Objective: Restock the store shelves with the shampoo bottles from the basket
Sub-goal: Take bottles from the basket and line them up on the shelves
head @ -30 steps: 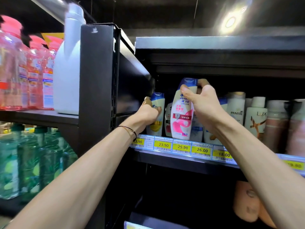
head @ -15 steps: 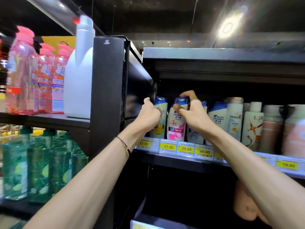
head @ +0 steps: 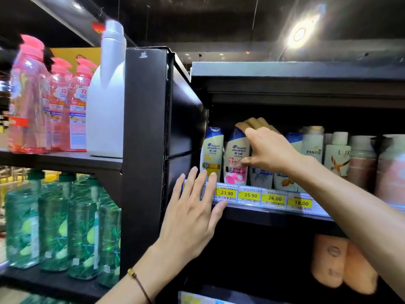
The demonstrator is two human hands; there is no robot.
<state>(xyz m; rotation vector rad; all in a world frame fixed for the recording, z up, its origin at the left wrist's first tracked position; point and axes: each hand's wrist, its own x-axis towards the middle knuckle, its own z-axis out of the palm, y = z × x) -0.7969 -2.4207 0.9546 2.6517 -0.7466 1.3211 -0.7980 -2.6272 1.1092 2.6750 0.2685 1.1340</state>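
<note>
Two white shampoo bottles with blue caps stand at the left end of the dark shelf (head: 324,216): one with a yellow label (head: 211,154), one with a pink label (head: 235,159). My right hand (head: 269,150) grips the pink-label bottle, fingers curled over its cap and thumb on its front. More shampoo bottles stand behind this hand, partly hidden. My left hand (head: 192,216) hovers open with fingers spread in front of the price strip, just below the yellow-label bottle. The basket is out of view.
Pantene (head: 312,148) and Lux (head: 336,154) bottles fill the shelf to the right. A black upright panel (head: 144,150) bounds it on the left. Beyond the panel are a white jug (head: 107,102), pink bottles (head: 43,106) and green bottles (head: 59,227). Orange bottles (head: 341,264) sit on the shelf below.
My left hand let go of the yellow-label bottle and dropped back, open, below the shelf edge. My right hand set the pink-label bottle upright beside it and stays on it.
</note>
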